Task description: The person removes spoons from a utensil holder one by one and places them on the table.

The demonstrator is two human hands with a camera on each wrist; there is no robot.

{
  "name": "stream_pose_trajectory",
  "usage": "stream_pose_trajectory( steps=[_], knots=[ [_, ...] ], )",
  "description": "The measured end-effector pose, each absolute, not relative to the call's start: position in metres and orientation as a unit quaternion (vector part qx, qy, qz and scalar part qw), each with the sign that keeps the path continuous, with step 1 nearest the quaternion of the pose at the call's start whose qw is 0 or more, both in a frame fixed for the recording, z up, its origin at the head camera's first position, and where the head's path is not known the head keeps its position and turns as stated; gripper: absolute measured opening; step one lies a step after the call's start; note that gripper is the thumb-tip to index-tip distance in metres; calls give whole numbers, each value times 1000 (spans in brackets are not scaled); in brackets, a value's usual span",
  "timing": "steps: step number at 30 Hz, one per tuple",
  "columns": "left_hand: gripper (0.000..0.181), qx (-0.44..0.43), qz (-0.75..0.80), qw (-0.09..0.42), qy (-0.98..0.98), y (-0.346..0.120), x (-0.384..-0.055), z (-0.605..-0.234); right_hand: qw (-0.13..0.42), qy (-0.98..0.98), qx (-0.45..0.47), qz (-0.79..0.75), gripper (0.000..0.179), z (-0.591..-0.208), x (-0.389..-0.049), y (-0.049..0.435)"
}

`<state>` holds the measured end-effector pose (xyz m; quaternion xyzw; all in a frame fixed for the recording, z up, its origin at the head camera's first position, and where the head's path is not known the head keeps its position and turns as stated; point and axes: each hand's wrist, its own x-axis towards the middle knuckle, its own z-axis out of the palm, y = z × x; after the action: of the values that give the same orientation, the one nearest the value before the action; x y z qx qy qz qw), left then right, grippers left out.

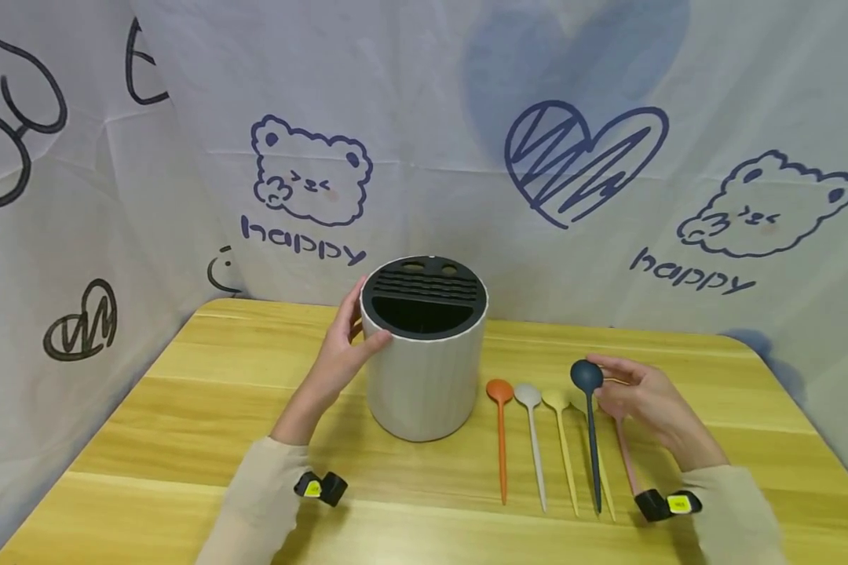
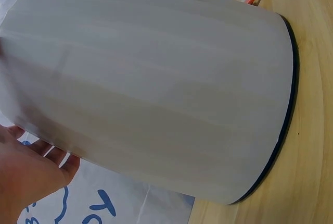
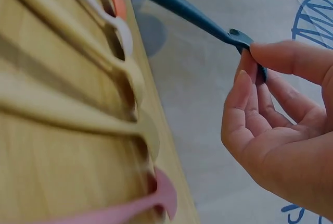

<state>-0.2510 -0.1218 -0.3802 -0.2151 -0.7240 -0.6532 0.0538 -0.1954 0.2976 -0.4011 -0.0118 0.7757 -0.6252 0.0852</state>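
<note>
A pale ribbed utensil holder (image 1: 424, 384) with a dark slotted lid (image 1: 427, 289) stands upright on the wooden table. My left hand (image 1: 341, 351) holds its upper left side, thumb at the front rim and fingers around the back; in the left wrist view the fingertips lie against the wall (image 2: 151, 88). Between thumb and fingers, my right hand (image 1: 650, 400) pinches a dark blue spoon (image 1: 586, 377) by its bowl. In the right wrist view this spoon (image 3: 177, 5) is raised above the others, its handle slanting away from the hand (image 3: 281, 130).
Right of the holder lies a row of spoons: orange (image 1: 500, 391), white (image 1: 528, 395), two yellow ones, the nearer to the left (image 1: 557, 400), and pink (image 1: 625, 443). A white cloth (image 1: 431, 196) with drawings hangs behind the wooden table (image 1: 148, 439).
</note>
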Motion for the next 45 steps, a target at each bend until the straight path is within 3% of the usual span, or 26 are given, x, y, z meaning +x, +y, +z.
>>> stream_pose_trajectory(
  steps=[5,11,17,27,33,40,45],
  knots=[
    [103,-218,-654,49,-723,-121,-250,-380,98,791,-16,-603,60,-402,-187,316],
    [105,-218,-652,53,-724,-119,-250,-377,115,778,-23,-617,47,-404,-185,343],
    [107,-217,-651,53,-726,-118,-252,-376,116,803,5,-584,48,-407,-186,371],
    [107,-218,-655,56,-722,-119,-250,-377,145,784,20,-603,35,-416,-191,398],
    [105,-218,-653,55,-723,-121,-249,-378,152,807,22,-570,41,-423,-192,400],
    [106,-220,-650,57,-725,-122,-248,-378,168,801,28,-574,62,-432,-195,397],
    [106,-217,-649,57,-727,-123,-247,-377,175,777,30,-604,57,-438,-197,397]
  ],
)
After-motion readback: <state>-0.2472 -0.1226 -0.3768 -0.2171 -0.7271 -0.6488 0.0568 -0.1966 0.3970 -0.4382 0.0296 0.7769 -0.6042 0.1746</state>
